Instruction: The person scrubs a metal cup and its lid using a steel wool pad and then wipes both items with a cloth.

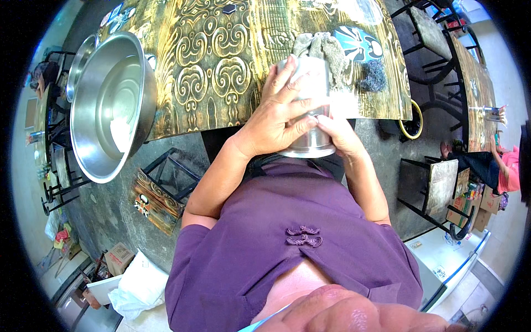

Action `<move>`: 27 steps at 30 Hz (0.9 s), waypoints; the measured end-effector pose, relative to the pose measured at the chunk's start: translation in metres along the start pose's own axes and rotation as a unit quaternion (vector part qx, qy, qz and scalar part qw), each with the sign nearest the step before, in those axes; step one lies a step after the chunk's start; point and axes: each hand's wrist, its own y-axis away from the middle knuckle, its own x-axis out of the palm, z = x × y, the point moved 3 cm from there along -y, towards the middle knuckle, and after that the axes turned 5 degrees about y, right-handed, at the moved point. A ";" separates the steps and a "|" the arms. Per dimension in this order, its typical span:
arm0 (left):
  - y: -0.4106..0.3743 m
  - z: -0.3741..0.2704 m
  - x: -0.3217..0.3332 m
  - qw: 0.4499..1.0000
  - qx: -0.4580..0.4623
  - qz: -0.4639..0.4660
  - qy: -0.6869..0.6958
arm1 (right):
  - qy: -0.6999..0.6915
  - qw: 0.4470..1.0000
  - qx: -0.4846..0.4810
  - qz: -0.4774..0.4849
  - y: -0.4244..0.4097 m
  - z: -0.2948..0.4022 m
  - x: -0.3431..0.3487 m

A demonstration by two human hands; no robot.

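Observation:
A shiny cylindrical metal container [313,139] is held between both hands at the near edge of the carved wooden table [207,106]. My left hand [342,133] grips its right side low down, thumb in front. The spread fingers of my right hand [280,110] lie across its front and left side. Just beyond it on the table are grey cloth gloves or rags [332,54], and right of these lies a dark scouring pad of wire mesh [372,76]. A large steel basin [85,124] with clear liquid stands at the table's left end.
Another metal basin [76,66] is behind the large one. A small dark hexagonal object [229,8] lies on the table. Stools stand on both sides, one with a painted mask [142,204]. A yellow-rimmed bin [419,120] is under the right edge. A person [508,170] sits far right.

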 end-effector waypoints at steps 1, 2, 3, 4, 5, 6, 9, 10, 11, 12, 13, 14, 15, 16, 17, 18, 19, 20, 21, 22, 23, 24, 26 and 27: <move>-0.001 0.002 0.000 1.000 0.000 -0.019 -0.010 | 0.008 1.000 0.024 -0.014 0.002 0.006 0.008; -0.002 0.004 0.000 1.000 -0.007 -0.012 -0.027 | -0.018 0.999 0.027 0.002 0.002 0.008 0.010; -0.002 0.009 -0.002 0.998 -0.012 -0.050 -0.031 | -0.043 0.998 0.032 0.019 0.002 0.009 0.011; -0.002 0.016 -0.003 0.995 -0.017 -0.087 -0.035 | -0.010 0.999 0.026 0.034 0.001 0.008 0.011; -0.003 0.023 -0.004 0.991 -0.023 -0.124 -0.040 | 0.024 0.998 0.020 0.049 -0.001 0.007 0.011; -0.007 0.030 -0.009 0.982 -0.056 -0.168 -0.059 | 0.055 0.996 0.012 0.063 -0.001 0.005 0.011; 0.003 0.069 -0.028 0.942 -0.134 -0.286 -0.109 | 0.035 0.997 0.012 0.068 0.005 0.012 0.019; 0.010 0.082 -0.032 0.933 -0.156 -0.306 -0.109 | 0.024 0.998 0.021 0.061 0.007 0.015 0.019; 0.017 0.092 -0.035 0.923 -0.177 -0.326 -0.108 | 0.013 0.998 0.030 0.054 0.010 0.018 0.020; 0.021 0.088 -0.038 0.919 -0.190 -0.330 -0.104 | -0.007 0.998 0.040 0.048 0.011 0.023 0.021; 0.024 0.084 -0.036 0.921 -0.220 -0.319 -0.036 | -0.015 0.998 0.047 0.033 0.011 0.020 0.018; 0.027 0.078 -0.034 0.919 -0.248 -0.306 0.032 | -0.025 0.998 0.054 0.016 0.011 0.017 0.016; 0.029 0.070 -0.031 0.910 -0.276 -0.293 0.099 | -0.035 0.998 0.060 0.001 0.011 0.015 0.014; 0.029 0.067 -0.022 0.893 -0.263 -0.295 0.214 | -0.045 0.997 0.055 -0.023 0.010 0.014 0.013; 0.028 0.062 -0.011 0.864 -0.247 -0.294 0.326 | -0.051 0.996 0.072 -0.022 0.011 0.004 0.007; 0.029 0.055 -0.002 0.853 -0.255 -0.256 0.376 | -0.057 0.994 0.090 -0.024 0.011 -0.005 0.000; 0.030 0.047 0.006 0.840 -0.261 -0.216 0.423 | -0.092 0.992 0.086 -0.029 0.011 -0.013 -0.002; 0.032 0.042 0.013 0.828 -0.272 -0.179 0.456 | -0.128 0.988 0.082 -0.035 0.011 -0.020 -0.004; 0.032 0.029 0.016 0.782 -0.314 -0.154 0.516 | -0.164 0.983 0.079 -0.039 0.011 -0.022 -0.004; 0.033 0.017 0.019 0.728 -0.358 -0.133 0.569 | -0.092 0.992 0.072 -0.041 0.010 -0.020 -0.003; 0.034 0.018 0.020 0.706 -0.348 -0.137 0.601 | -0.019 0.997 0.064 -0.042 0.009 -0.017 -0.001; 0.035 0.018 0.020 0.684 -0.338 -0.141 0.631 | 0.054 0.996 0.056 -0.043 0.008 -0.013 0.002; 0.038 0.023 0.018 0.658 -0.317 -0.158 0.664 | 0.129 0.991 -0.017 -0.012 0.002 -0.011 0.000; 0.037 0.022 0.015 0.679 -0.307 -0.169 0.645 | 0.164 0.984 -0.058 -0.032 -0.002 -0.002 0.004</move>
